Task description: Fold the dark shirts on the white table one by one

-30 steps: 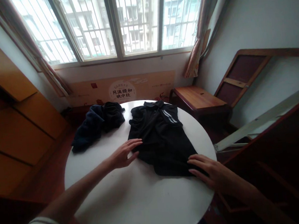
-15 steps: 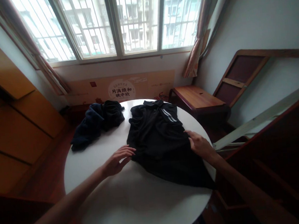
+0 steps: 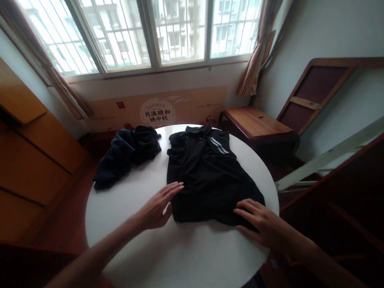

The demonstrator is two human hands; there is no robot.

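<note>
Black polo shirt (image 3: pixel 209 183), laid flat on round white table (image 3: pixel 128 225). Left hand (image 3: pixel 155 209), right hand (image 3: pixel 264 227): open on shirt's edges, gripping nothing. Crumpled navy garment (image 3: pixel 121 157) alongside.

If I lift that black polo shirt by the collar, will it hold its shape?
Probably not. The black polo shirt lies in soft wrinkles on the white round table, so it likely sags and drapes. It looks light for its size, and may slide on that smooth top.
</note>
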